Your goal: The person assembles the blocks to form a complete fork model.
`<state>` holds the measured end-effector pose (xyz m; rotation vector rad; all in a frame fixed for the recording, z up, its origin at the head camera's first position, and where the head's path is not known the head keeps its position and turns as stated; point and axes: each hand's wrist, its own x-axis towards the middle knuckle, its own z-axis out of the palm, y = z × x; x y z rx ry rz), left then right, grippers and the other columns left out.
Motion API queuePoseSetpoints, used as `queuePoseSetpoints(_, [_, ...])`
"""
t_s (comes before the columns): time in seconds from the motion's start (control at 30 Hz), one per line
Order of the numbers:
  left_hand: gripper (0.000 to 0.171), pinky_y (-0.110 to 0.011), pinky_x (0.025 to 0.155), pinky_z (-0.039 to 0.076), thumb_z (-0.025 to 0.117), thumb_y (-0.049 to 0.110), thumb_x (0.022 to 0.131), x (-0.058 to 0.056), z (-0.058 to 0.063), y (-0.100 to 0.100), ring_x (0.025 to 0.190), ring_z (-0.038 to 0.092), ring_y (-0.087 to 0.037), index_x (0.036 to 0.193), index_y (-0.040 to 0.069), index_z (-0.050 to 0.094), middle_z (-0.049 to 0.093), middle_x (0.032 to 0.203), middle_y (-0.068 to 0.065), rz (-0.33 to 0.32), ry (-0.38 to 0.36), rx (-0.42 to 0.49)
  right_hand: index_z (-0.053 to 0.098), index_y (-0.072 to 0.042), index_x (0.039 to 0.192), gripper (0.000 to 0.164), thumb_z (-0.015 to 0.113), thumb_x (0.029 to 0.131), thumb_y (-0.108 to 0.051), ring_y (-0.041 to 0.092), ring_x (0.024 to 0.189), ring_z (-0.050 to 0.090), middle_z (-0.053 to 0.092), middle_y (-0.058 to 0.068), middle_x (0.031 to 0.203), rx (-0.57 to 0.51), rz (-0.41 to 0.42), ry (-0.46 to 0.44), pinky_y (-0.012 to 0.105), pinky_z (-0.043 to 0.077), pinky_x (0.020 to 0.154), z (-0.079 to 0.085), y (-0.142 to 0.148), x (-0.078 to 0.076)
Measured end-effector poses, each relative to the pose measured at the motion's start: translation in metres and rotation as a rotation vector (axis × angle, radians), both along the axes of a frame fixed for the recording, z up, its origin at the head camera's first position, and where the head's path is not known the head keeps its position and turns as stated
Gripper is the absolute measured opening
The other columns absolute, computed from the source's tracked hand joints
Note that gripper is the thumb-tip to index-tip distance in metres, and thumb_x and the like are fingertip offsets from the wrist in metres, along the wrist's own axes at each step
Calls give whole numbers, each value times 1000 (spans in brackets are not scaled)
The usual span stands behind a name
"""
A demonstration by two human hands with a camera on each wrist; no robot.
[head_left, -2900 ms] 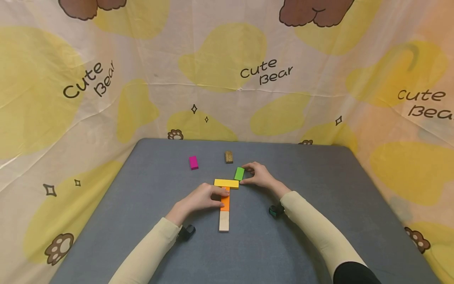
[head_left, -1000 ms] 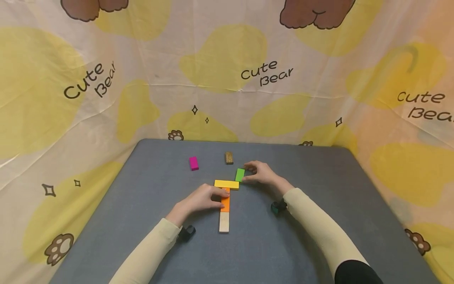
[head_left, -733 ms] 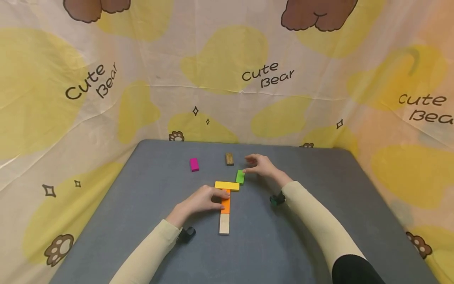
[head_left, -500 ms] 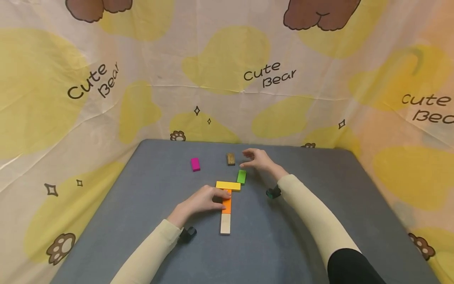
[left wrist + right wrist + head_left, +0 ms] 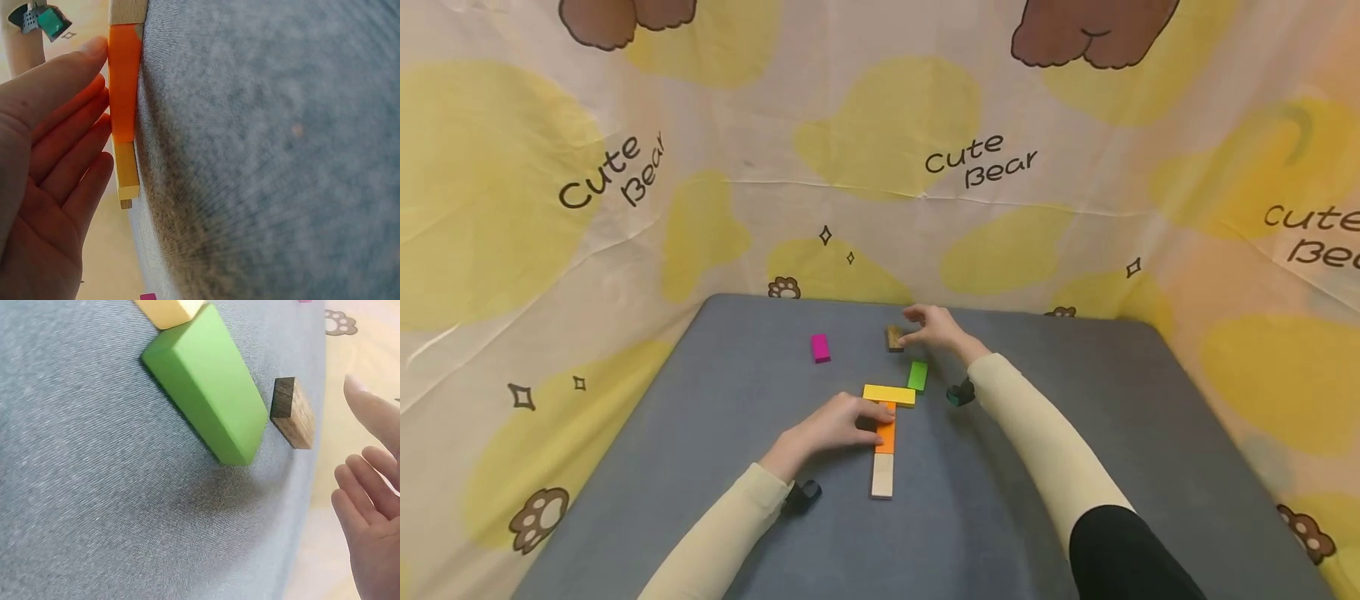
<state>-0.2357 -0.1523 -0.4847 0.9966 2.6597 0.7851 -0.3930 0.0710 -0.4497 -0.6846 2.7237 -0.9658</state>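
My left hand (image 5: pixel 835 425) rests its thumb and fingertips on top of an orange block (image 5: pixel 886 435); in the left wrist view the fingers are nearly straight against that orange block (image 5: pixel 123 81). A pale wood block (image 5: pixel 883 477) adjoins its near end, and a yellow block (image 5: pixel 889 395) lies crosswise at its far end. Off the yellow block's right end stands a green block (image 5: pixel 917 376), slightly slanted. My right hand (image 5: pixel 940 327) hovers by a brown wood-grain block (image 5: pixel 893 338), thumb and fingers apart. The right wrist view shows a gap between the hand and the brown block (image 5: pixel 292 415).
A magenta block (image 5: pixel 820 348) lies alone at the back left of the grey table (image 5: pixel 760 367). A printed cloth (image 5: pixel 880 125) hangs behind and at both sides. Each wrist wears a small dark device, such as the left one (image 5: pixel 802 497).
My right hand has left the green block and moved back and left to the brown block. The green block stays beside the yellow one. My left hand keeps its place on the orange block.
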Motion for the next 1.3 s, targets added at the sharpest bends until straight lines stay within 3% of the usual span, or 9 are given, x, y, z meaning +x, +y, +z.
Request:
queuePoseSetpoints(0.4, [40, -31, 106, 48, 73, 33, 85, 0, -1, 2, 120, 61, -4, 123, 23, 68, 67, 124, 13, -11, 12, 5, 43, -4, 143, 72, 77, 82, -22, 32, 137, 46, 48, 16, 147, -4, -59, -79, 45, 41, 113, -12, -2, -8])
queuePoseSetpoints(0.67, [39, -33, 106, 49, 73, 33, 85, 0, -2, 1, 120, 61, -4, 123, 23, 68, 68, 123, 14, 5, 3, 18, 44, -6, 144, 72, 77, 82, -20, 33, 136, 47, 48, 14, 148, -14, -28, -107, 46, 43, 111, -25, -6, -11])
queuePoseSetpoints(0.93, [40, -33, 106, 49, 72, 33, 86, 1, -3, 0, 119, 61, -4, 124, 24, 67, 68, 123, 14, 10, -11, 17, 47, -9, 142, 68, 77, 82, -19, 33, 138, 44, 49, 12, 147, -16, -47, -106, 46, 39, 115, -32, -13, -9])
queuePoseSetpoints(1.1, [39, -33, 106, 49, 72, 33, 86, 1, -1, 0, 119, 62, -4, 124, 23, 67, 68, 123, 14, 7, -17, 25, 52, -13, 138, 66, 79, 79, -22, 32, 134, 48, 53, 10, 143, -11, -70, -78, 43, 44, 110, -33, -14, -8])
queuePoseSetpoints(1.3, [40, -33, 106, 49, 72, 34, 85, 0, -2, 0, 119, 62, -5, 124, 24, 67, 68, 124, 14, -2, -8, 19, 48, -10, 142, 67, 77, 82, -17, 32, 137, 45, 50, 12, 147, -11, -76, -85, 46, 39, 114, -33, -15, -7])
